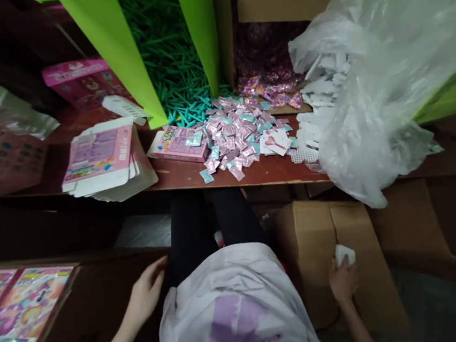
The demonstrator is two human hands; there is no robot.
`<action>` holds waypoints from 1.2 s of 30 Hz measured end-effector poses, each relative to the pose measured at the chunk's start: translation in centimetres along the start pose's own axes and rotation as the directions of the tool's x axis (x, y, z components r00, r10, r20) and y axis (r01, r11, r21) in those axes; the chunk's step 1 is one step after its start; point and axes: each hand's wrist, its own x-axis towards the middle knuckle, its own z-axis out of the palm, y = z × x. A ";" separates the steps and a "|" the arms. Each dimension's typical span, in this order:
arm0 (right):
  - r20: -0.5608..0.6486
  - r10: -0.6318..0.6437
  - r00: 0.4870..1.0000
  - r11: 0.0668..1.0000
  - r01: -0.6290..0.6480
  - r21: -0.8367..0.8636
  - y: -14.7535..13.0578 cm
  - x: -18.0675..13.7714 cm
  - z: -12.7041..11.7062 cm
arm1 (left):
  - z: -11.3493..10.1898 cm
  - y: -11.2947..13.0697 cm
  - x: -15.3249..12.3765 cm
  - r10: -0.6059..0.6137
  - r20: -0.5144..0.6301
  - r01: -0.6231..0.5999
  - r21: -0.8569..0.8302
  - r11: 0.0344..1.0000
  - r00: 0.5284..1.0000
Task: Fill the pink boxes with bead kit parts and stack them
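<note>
My right hand (344, 282) grips a small white rounded block (345, 255) on top of a closed cardboard box (318, 270) to the right of my lap. A thin dark line, perhaps a cord, runs over the box near the block. My left hand (148, 290) hangs beside my left thigh with loosely stretched fingers and nothing visible in it. On the table (180, 178) ahead lies a heap of small pink and teal sachets (234, 132), out of both hands' reach at this moment. A pink printed carton (180, 143) lies against the heap.
Flat cartons are stacked (103, 156) on the table's left. A green bin (120, 52) spills teal sticks (189, 107). White pieces and a clear plastic bag (367, 104) hang over the right edge. Shiny printed packs (28, 314) sit in a box at lower left.
</note>
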 end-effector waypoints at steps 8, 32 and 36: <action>-0.401 -0.719 0.567 0.410 0.813 0.414 -37.6 14.5 -8.3 | 5.9 10.8 16.7 0.395 -0.246 -0.392 0.063 0.918 0.885; -0.126 -0.974 0.187 0.137 0.934 0.329 -63.3 23.6 -0.4 | 18.0 20.1 23.1 0.038 -0.078 -0.028 0.121 0.992 0.996; 0.108 -0.983 -0.147 -0.088 0.901 0.425 -65.2 21.8 0.0 | 18.8 21.2 24.0 0.022 -0.060 -0.015 0.112 0.994 0.998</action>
